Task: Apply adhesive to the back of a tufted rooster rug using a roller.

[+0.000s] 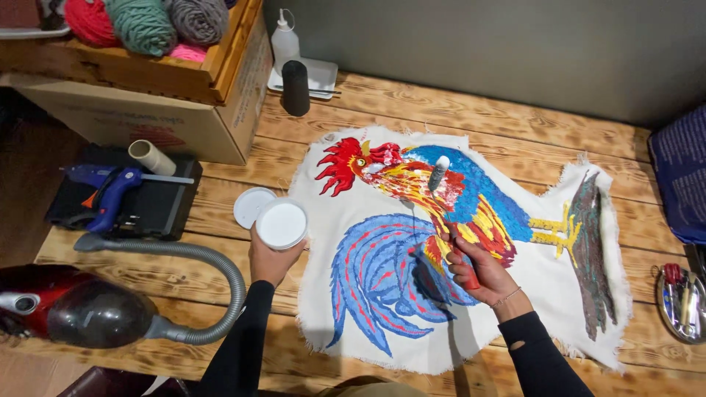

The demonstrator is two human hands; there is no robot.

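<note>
Bench (471, 110): rough wooden planks, filling most of the view.

Cloth (515, 294): white, frayed at the edges, lying flat across the middle of the bench, bearing a rooster in red, yellow and blue yarn; the comb points toward the far left corner, the feet toward the right edge.

Cardboard box (184, 125): at the far left corner, carrying a wooden crate (147, 70) of yarn balls in red, green, grey and pink.

Vacuum cleaner (73, 309): red and black, off the near left corner; its grey hose (213, 272) curves over the left edge of the bench.

Black case (158, 209): at the left edge, with a blue glue gun (110, 187) and a cardboard tube (151, 156) on top.

Metal tray (680, 301): at the right edge, holding small tools.

Squeeze bottle (284, 40) and black cylinder (296, 88): at the far edge, just right of the box.

Left hand (271, 257): fingers wrapped from below around a round tub (282, 224) of white paste, held above the cloth's left margin. The white lid (252, 206) lies on the bench just beside it.

Right hand (482, 272): closed around the red handle of a brush (441, 173), resting on the rooster's body; the white-coated tip sits on the rooster's blue neck.
</note>
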